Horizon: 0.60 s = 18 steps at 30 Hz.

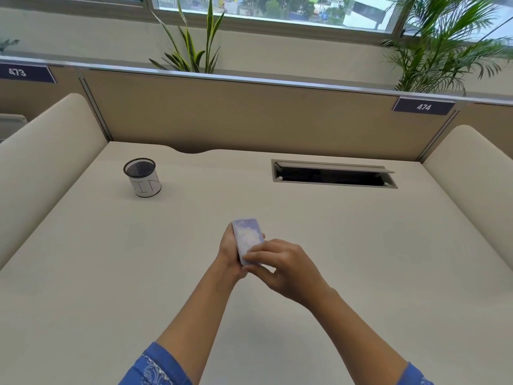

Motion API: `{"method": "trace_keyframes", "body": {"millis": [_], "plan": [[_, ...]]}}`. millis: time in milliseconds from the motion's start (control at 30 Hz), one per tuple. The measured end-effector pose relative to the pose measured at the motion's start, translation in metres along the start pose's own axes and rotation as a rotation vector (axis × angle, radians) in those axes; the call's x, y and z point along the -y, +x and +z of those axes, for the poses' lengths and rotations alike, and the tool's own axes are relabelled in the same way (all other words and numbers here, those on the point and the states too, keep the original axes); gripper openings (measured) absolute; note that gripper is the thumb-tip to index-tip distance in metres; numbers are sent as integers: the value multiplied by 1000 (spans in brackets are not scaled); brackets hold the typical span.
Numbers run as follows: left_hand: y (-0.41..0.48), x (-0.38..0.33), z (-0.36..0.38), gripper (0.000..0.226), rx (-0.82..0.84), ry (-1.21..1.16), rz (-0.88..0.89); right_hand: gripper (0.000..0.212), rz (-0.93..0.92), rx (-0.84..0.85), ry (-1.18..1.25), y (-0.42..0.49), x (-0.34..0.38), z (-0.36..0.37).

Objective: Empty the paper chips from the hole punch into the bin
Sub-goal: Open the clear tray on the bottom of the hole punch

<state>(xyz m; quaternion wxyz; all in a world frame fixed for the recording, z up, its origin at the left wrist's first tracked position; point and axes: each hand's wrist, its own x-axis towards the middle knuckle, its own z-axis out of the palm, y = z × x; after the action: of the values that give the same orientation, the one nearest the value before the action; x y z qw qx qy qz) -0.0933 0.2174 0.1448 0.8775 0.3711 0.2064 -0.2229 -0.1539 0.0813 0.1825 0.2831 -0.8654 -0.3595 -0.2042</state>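
A small pale purple hole punch (248, 238) with a cloud-like pattern is held over the middle of the desk. My left hand (229, 252) grips it from the left and underneath. My right hand (280, 266) holds its near end, with fingers curled over the top and the thumb below. The underside of the punch is hidden. The bin (143, 177), a black mesh cup wrapped in white paper with handwriting, stands upright at the far left of the desk, well apart from both hands.
The beige desk (361, 259) has cushioned side dividers and a tan back panel. An open cable slot (334, 176) lies at the far right of the desk. Plants stand behind the panel under a window.
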Motion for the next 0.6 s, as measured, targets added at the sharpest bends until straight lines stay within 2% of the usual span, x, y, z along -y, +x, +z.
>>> {"method": "trace_keyframes", "body": {"millis": [300,433,600], "plan": [[2,2,-3,49,-35,23,24,8,-25,-48,-10,-3,0,3],[-1,-2,0,48,-38,-26,-2,5,1,-134,25,-6,2,5],[-2,-4,1,45,-51,-19,17,11,104,-267,121,-11,4,11]]}}
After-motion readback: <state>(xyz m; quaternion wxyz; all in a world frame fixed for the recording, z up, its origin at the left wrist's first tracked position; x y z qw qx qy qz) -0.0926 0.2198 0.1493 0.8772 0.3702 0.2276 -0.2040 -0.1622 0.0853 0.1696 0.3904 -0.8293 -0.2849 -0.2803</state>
